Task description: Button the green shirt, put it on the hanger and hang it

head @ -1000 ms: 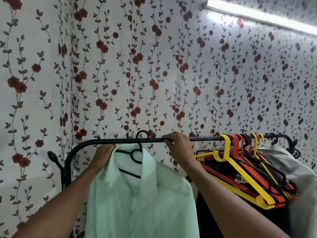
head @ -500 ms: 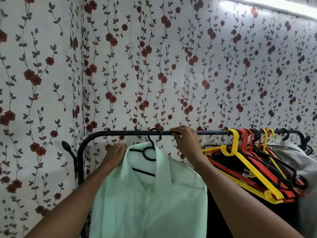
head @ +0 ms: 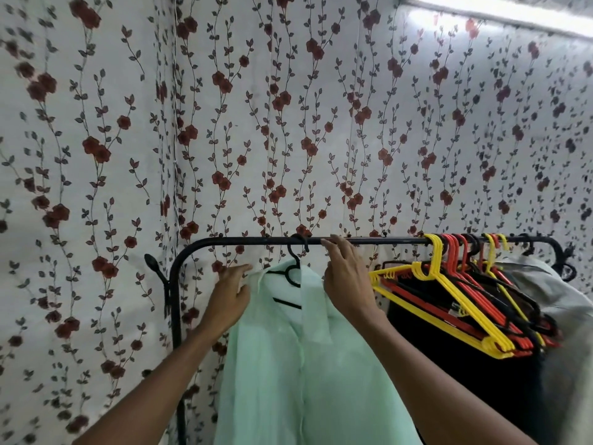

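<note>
Both hands have loosened since half a second ago: the left hand (head: 229, 295), which was curled on the shirt's shoulder, now has its fingers stretched out and only touches the collar edge, and the right hand (head: 348, 277), which gripped the rail, has straightened so that just its fingertips (head: 330, 243) reach the bar. Neither hand holds anything now.

No brand, label or readable writing shows anywhere; a small pale mark on one of the red hangers is too blurred to read.

At the far left, white wallpaper printed with dark vines and red roses (head: 96, 149) covers the wall. In front of it stands a black metal clothes rail with a curved corner (head: 224, 241). The pale mint-green button-front shirt (head: 308, 380) hangs from this rail near its left end, on a thin black hanger (head: 293, 274) whose hook sits over the bar just left of the right fingertips. The shirt's collar stands open around the hanger neck, its front placket runs straight down the middle and looks closed, and the fabric is smooth and slightly sheer.

Further right, a bunch of empty yellow, red and black plastic hangers (head: 449, 303) is crowded on the bar. Beyond them hangs a grey garment (head: 552, 293), and a bright strip light (head: 500, 8) runs along the upper right.
</note>
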